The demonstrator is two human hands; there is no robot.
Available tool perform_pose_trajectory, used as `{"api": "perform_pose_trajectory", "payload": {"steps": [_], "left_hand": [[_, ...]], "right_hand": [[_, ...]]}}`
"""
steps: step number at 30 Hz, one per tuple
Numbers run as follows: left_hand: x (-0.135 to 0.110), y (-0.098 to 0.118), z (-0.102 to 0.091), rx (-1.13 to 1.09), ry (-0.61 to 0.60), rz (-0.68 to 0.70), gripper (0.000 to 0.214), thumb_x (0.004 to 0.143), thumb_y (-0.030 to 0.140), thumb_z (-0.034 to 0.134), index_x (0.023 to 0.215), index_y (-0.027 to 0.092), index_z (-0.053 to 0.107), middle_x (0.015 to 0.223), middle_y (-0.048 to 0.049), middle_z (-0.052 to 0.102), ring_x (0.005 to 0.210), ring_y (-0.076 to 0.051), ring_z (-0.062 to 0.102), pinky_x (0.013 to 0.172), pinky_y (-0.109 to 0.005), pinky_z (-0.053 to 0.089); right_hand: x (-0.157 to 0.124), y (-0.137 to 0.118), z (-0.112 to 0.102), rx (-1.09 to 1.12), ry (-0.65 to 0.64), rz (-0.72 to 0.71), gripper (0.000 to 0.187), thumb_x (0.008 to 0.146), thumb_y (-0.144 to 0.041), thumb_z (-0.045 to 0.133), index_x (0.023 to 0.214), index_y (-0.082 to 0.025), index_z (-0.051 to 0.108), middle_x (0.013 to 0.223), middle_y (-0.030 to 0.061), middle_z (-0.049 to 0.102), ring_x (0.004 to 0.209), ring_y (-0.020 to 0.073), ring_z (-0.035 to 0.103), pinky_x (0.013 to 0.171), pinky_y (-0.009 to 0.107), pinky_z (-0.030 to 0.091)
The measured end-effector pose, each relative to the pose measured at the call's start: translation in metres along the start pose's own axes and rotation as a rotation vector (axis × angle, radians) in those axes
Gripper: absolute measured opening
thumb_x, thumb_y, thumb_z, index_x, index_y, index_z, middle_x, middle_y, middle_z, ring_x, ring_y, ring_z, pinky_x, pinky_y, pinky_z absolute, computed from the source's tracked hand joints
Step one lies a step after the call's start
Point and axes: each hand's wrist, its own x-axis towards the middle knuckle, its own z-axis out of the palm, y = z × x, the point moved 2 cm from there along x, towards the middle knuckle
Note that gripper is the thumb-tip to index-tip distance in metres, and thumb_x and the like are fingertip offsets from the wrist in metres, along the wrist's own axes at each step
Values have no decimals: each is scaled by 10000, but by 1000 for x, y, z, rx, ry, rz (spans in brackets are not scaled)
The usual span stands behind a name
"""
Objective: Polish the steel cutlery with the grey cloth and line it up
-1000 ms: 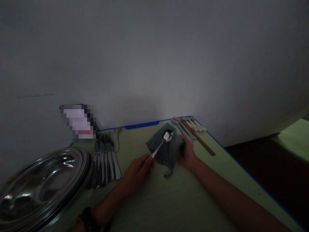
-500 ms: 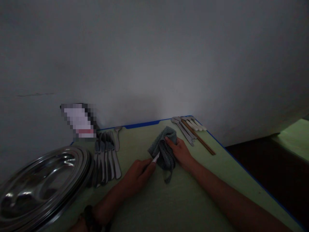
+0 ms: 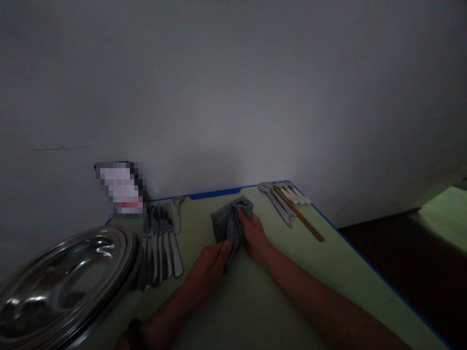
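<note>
A grey-green cloth point(image 3: 226, 221) is bunched up on the pale green table point(image 3: 262, 301). My right hand point(image 3: 253, 236) is closed around the cloth from the right. My left hand point(image 3: 208, 265) is closed just below the cloth, its fingers touching the cloth's lower edge. The spoon that it gripped in the earlier frames is out of sight, hidden by the cloth and my fingers.
A row of several knives and spoons point(image 3: 162, 240) lies left of my hands. Stacked steel plates point(image 3: 62, 282) sit at the near left. More spoons and brown chopsticks point(image 3: 292, 204) lie at the far right corner. The table's blue edge point(image 3: 365, 262) runs along the right.
The spoon lay bowl-up on the open cloth; my right hand folded the cloth over it and slid left. The spoon has vanished inside the cloth, and my left hand sits closer to it.
</note>
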Motion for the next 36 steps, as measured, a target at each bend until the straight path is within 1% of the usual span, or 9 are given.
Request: {"api": "perform_pose_trajectory", "payload": {"steps": [3, 5, 10, 14, 20, 25, 30, 33, 36], "left_hand": [[0, -2, 0, -25, 44, -24, 447, 897, 452, 236, 633, 190, 484, 592, 4, 539, 571, -154, 503, 544, -232, 363], [0, -2, 1, -36, 36, -22, 435, 889, 465, 258, 617, 192, 460, 573, 16, 515, 549, -145, 482, 533, -229, 354], [0, -4, 1, -72, 10, 17, 372, 883, 412, 304, 620, 190, 443, 569, 29, 491, 541, -131, 463, 511, -223, 329], [0, -7, 0, -87, -77, 55, 373, 874, 385, 329, 565, 191, 405, 511, 52, 428, 485, -106, 424, 476, -205, 305], [-1, -6, -2, 94, -124, 186, 375, 897, 351, 315, 588, 188, 449, 512, 48, 437, 471, -106, 429, 486, -212, 299], [-2, -4, -3, 235, -174, 271, 297, 889, 275, 320, 702, 184, 532, 574, 13, 508, 510, -128, 465, 523, -229, 318], [-3, -5, -4, 123, -134, 193, 252, 835, 298, 410, 645, 180, 525, 538, 19, 486, 507, -128, 457, 519, -232, 321], [-2, -4, -5, 32, -84, 117, 349, 858, 357, 350, 579, 181, 463, 476, 39, 439, 438, -107, 431, 450, -209, 309], [1, -6, -10, -126, 58, -31, 412, 869, 435, 295, 557, 191, 411, 417, 58, 381, 365, -97, 396, 376, -195, 292]], "right_hand": [[6, 0, 10, -218, 35, -95, 377, 697, -522, 567, 778, -158, 619, 745, 16, 623, 704, 156, 539, 653, 267, 418], [7, -2, 12, -272, 45, -112, 391, 710, -539, 538, 761, -160, 617, 714, 9, 610, 683, 151, 527, 629, 259, 411], [0, -6, 12, -196, -50, -75, 349, 659, -488, 626, 791, -165, 619, 760, 12, 630, 711, 152, 552, 668, 261, 435], [-1, -4, 12, -50, -107, 4, 361, 582, -415, 717, 819, -162, 617, 788, 20, 650, 703, 160, 581, 672, 287, 459], [1, -4, 11, 110, -60, 66, 350, 630, -491, 655, 745, -162, 622, 671, 9, 644, 658, 157, 592, 643, 274, 456], [2, -5, 7, 84, 75, 94, 448, 656, -602, 572, 758, -169, 623, 693, 40, 660, 707, 187, 611, 634, 282, 463], [1, -6, 5, 30, 132, 35, 478, 680, -649, 495, 735, -186, 601, 721, 48, 666, 695, 186, 609, 600, 275, 457], [4, -2, 3, -22, 117, -33, 432, 682, -605, 525, 741, -184, 601, 714, 38, 665, 729, 186, 604, 625, 275, 456], [7, 2, -1, -64, 86, -107, 375, 673, -531, 576, 798, -180, 618, 759, 30, 678, 800, 185, 602, 686, 286, 459]]}}
